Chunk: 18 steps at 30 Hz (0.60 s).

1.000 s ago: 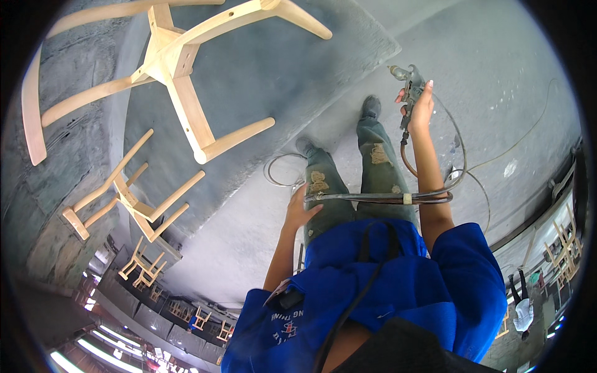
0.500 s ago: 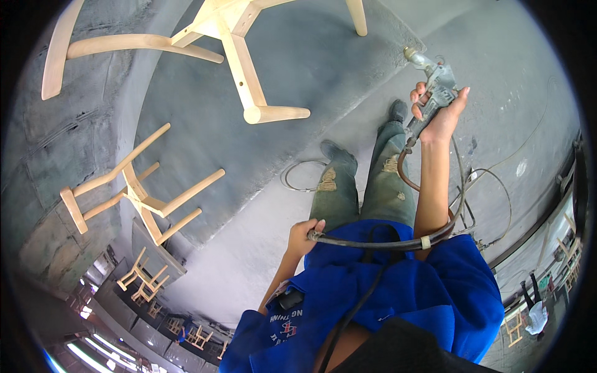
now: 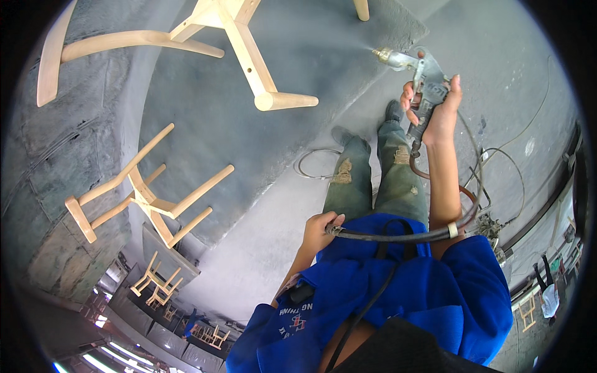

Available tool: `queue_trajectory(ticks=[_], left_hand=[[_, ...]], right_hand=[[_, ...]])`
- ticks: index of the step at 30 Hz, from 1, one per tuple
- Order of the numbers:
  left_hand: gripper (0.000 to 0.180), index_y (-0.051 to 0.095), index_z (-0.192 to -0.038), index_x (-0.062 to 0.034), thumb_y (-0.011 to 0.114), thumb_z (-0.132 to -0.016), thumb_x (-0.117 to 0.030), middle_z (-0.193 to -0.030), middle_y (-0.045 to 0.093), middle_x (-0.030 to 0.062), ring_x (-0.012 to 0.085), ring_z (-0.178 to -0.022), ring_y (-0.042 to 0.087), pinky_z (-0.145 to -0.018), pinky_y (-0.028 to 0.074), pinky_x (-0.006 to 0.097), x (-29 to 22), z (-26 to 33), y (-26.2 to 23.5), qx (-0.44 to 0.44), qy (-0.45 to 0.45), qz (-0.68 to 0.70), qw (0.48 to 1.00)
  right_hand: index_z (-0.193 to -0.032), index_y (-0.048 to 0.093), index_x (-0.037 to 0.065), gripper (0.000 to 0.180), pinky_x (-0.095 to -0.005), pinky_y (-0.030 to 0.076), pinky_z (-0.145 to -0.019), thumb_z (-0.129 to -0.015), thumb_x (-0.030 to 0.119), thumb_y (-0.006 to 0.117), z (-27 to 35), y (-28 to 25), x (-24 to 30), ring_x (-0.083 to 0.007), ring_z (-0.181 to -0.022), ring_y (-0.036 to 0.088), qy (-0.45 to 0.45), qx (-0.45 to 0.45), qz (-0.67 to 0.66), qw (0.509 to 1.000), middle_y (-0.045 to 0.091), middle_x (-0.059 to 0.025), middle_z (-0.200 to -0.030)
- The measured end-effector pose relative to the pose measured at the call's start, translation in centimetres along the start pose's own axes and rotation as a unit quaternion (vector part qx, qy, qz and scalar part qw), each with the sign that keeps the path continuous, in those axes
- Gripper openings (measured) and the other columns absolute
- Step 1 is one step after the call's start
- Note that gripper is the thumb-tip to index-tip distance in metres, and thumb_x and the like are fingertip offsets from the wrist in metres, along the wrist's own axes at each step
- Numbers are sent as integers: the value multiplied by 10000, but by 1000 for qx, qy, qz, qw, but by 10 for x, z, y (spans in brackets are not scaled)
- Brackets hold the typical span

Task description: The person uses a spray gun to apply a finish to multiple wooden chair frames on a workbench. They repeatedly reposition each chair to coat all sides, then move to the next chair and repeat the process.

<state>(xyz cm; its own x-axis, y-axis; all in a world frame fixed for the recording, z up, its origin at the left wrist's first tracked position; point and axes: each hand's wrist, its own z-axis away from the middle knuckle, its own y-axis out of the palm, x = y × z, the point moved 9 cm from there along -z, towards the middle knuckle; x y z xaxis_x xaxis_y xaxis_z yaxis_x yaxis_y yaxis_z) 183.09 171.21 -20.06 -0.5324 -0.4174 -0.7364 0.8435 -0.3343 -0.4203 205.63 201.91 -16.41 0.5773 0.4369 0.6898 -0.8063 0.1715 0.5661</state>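
Middle's fairly bright and even tbh, pale floor (image 3: 245, 248) kinda washed out. Strip lights (image 3: 101, 363) glare at lower left, with murky dark around them. Heavy fisheye bends everything toward a black rim, and the far-off chairs (image 3: 211, 336) look soft.

Between one and two o'clock, worn grey spray gun (image 3: 433, 92), brassy nozzle (image 3: 384, 56) toward ten, faint mist at tip. Around four o'clock, bowed dark hose (image 3: 398, 238) with pale band (image 3: 453, 230). At eleven, pale wooden chair frame (image 3: 245, 51), cut off by the upper edge.
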Motion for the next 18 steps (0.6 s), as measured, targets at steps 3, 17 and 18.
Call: queue_trajectory(ticks=[3, 17, 18], left_hand=[[367, 565, -708, -31, 682, -975, -254, -571, 495, 142, 287, -506, 488, -510, 386, 391, 0, -4, -1, 3, -5, 8, 1000], [366, 565, -717, -23, 660, -987, -251, -597, 512, 132, 265, -533, 509, -534, 401, 384, -2, -17, 4, 11, -3, 0, 1000], [363, 571, -721, -24, 659, -989, -252, -595, 509, 126, 247, -533, 500, -534, 399, 375, -1, -16, 7, 20, -2, -2, 1000]], right_hand=[[-1362, 490, 19, 810, -246, 346, -390, -1013, 684, 187, 8, 0, -6, -190, -599, 574, 17, -12, 39, 999, 557, -95, -700], [-1394, 499, -34, 991, -262, 410, -386, -946, 798, 201, 51, 23, -46, -202, -641, 640, 112, 84, 2, 990, 651, -131, -812], [-1435, 472, -33, 1013, -263, 411, -384, -939, 807, 199, 52, 27, -56, -205, -645, 642, 126, 113, -20, 985, 650, -133, -816]])
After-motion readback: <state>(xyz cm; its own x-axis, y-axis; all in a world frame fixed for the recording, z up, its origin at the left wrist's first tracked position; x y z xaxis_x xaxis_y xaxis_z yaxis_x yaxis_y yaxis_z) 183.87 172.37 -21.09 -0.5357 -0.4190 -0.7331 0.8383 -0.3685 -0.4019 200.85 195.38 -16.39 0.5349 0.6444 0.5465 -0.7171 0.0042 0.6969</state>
